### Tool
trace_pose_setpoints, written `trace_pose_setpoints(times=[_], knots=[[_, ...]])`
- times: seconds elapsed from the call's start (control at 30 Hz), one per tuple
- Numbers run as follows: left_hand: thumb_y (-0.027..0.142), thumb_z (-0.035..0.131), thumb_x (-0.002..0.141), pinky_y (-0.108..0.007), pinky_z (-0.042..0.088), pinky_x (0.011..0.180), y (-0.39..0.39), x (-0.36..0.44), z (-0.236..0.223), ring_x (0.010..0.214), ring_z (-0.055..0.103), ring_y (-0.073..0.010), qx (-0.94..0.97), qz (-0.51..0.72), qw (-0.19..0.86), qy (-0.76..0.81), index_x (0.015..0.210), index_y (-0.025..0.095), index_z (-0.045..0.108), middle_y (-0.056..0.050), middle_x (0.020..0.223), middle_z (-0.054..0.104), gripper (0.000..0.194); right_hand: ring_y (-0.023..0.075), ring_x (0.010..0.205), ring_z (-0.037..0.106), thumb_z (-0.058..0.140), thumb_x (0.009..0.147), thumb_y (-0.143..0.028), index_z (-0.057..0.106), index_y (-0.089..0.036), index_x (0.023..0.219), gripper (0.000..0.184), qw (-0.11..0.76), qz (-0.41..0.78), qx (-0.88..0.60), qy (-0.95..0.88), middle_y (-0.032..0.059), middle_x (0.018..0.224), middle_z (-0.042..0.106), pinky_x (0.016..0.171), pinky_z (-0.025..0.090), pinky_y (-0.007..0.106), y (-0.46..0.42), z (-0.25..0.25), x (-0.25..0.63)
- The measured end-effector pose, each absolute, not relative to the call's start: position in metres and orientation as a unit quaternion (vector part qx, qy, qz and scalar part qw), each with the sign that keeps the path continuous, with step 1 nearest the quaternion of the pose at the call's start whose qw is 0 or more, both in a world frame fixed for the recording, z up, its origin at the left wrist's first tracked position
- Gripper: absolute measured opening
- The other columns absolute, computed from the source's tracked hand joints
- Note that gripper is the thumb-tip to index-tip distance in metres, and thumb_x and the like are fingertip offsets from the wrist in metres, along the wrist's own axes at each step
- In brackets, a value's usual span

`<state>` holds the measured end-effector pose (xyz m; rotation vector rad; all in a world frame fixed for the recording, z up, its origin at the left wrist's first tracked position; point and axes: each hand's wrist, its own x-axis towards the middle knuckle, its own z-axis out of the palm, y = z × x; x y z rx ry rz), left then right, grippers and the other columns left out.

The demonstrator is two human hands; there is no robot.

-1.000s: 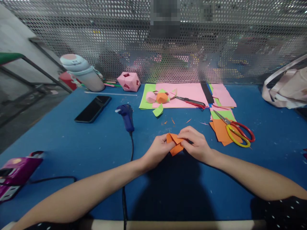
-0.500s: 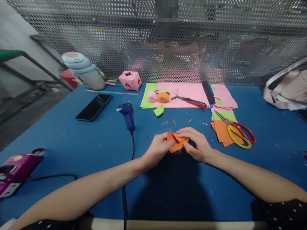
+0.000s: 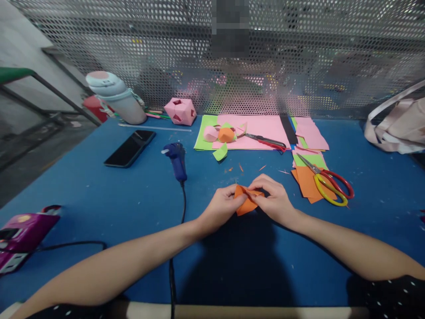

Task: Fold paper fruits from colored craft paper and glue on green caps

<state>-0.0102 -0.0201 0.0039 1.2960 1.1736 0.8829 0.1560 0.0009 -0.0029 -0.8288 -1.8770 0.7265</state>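
Between my hands is a folded piece of orange paper (image 3: 245,207), held just above the blue table. My left hand (image 3: 223,207) pinches its left side, thumb on top. From the other side, my right hand (image 3: 272,200) grips the upper right part, with thumb and fingers closed on a fold. The fingertips cover part of the folds. Right of my right hand lie scissors (image 3: 332,186) with one red and one yellow handle, resting on orange paper squares (image 3: 303,182). A blue glue gun (image 3: 176,161) stands left of my hands, its cord running toward the front edge.
Behind are a pink paper ball (image 3: 181,110), small folded paper pieces (image 3: 226,134), a red utility knife (image 3: 265,141) and pink sheets (image 3: 262,122). At left are a bottle (image 3: 124,104), a black phone (image 3: 130,149) and a purple power strip (image 3: 28,237). A bag (image 3: 401,126) sits far right.
My right thumb and fingers have closed in on the orange paper, pressing its upper fold, after opening slightly half a second ago. The left hand keeps its pinch.
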Motion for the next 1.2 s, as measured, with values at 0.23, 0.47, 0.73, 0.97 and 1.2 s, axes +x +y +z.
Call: trace_pose_setpoints(times=[0.23,0.47,0.73,0.97,1.2], knots=[[0.033,0.050,0.084,-0.021,0.037,0.058,-0.020,-0.012,0.004,0.062,0.048,-0.0110,0.517,0.393,0.590,0.480,0.071,0.015,0.061,0.002,0.067,0.056,0.025,0.0148,0.083,0.058,0.048,0.082,-0.008,0.064,-0.023,0.101,0.029,0.460,0.259,-0.303,-0.793,0.0045,0.090,0.061,0.072,0.050,0.030,0.001,-0.008,0.159],[0.033,0.053,0.083,-0.021,0.039,0.058,-0.020,-0.012,-0.001,0.064,0.049,-0.0110,0.475,0.418,0.622,0.462,0.080,0.015,0.063,0.000,0.073,0.058,0.021,0.0139,0.087,0.058,0.044,0.085,-0.007,0.065,-0.020,0.108,0.033,0.445,0.239,-0.283,-0.815,0.0068,0.097,0.058,0.077,0.050,0.029,0.000,-0.005,0.161],[0.033,0.051,0.085,-0.025,0.047,0.073,-0.020,-0.010,-0.004,0.082,0.058,-0.0156,0.403,0.464,0.682,0.397,0.090,0.015,0.063,-0.003,0.087,0.061,0.022,0.0160,0.093,0.057,0.042,0.084,-0.006,0.065,-0.019,0.108,0.035,0.439,0.202,-0.277,-0.831,0.0085,0.102,0.057,0.082,0.050,0.031,0.002,-0.007,0.161],[0.033,0.047,0.088,-0.024,0.047,0.072,-0.019,-0.010,-0.002,0.086,0.057,-0.0166,0.455,0.447,0.641,0.427,0.093,0.014,0.064,-0.006,0.094,0.063,0.025,0.0160,0.093,0.057,0.041,0.085,-0.008,0.066,-0.018,0.106,0.035,0.435,0.234,-0.297,-0.817,0.0084,0.100,0.058,0.083,0.050,0.032,0.002,-0.008,0.161],[0.038,0.045,0.088,-0.023,0.044,0.062,-0.021,-0.011,0.001,0.071,0.054,-0.0140,0.494,0.427,0.604,0.458,0.088,0.015,0.062,-0.003,0.082,0.061,0.028,0.0167,0.094,0.058,0.040,0.084,-0.008,0.065,-0.017,0.109,0.037,0.438,0.238,-0.293,-0.816,0.0092,0.102,0.058,0.083,0.050,0.032,0.000,-0.005,0.161]])
